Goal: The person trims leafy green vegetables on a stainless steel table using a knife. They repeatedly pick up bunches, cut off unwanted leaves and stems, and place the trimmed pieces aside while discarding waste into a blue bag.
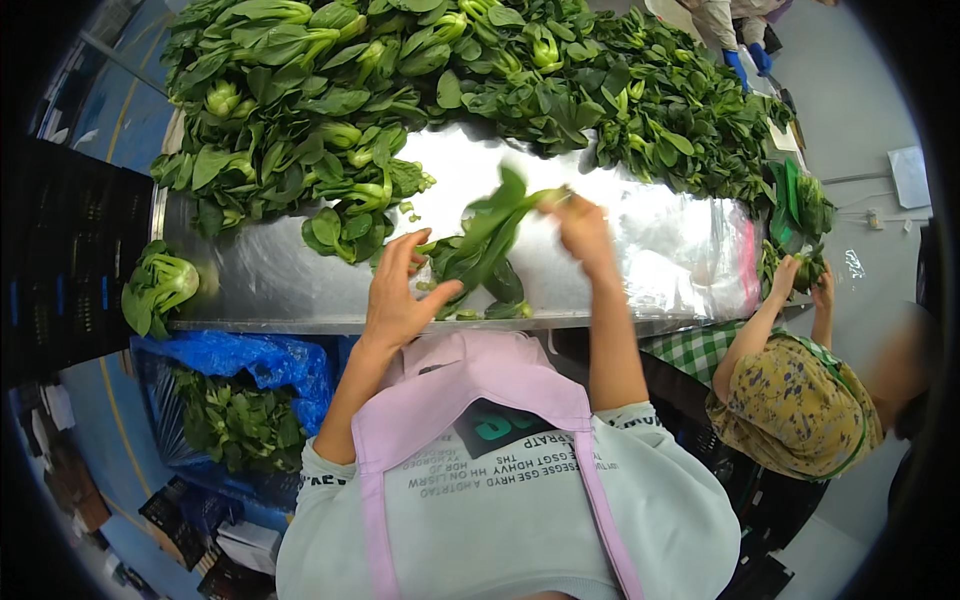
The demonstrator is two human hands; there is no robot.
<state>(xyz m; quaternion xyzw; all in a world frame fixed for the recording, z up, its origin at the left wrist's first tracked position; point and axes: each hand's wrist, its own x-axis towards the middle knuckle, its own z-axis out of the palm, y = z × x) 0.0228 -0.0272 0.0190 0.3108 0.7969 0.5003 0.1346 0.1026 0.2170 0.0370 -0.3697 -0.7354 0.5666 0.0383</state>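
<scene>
My right hand (pixel 583 231), blurred, grips the pale stem end of a leafy bok choy (pixel 487 232) over the steel tabletop (pixel 262 259). The leaves hang down to the left, towards my other hand. Thumb and fingers spread, my left hand (pixel 405 289) is beside those leaves; whether it touches them I cannot tell. Loose leaves (pixel 504 289) and small cut stem pieces (pixel 469 315) lie near the table's front edge between my hands. A dark spot shows at the right fingertips, too blurred to name.
A large heap of bok choy (pixel 337 97) covers the table's far side. One head (pixel 161 289) sits at the left corner. Below stands a crate with a blue plastic liner (pixel 247 349) holding greens (pixel 240 420). Plastic film (pixel 675 255) lies at right. A co-worker (pixel 795 405) handles greens there.
</scene>
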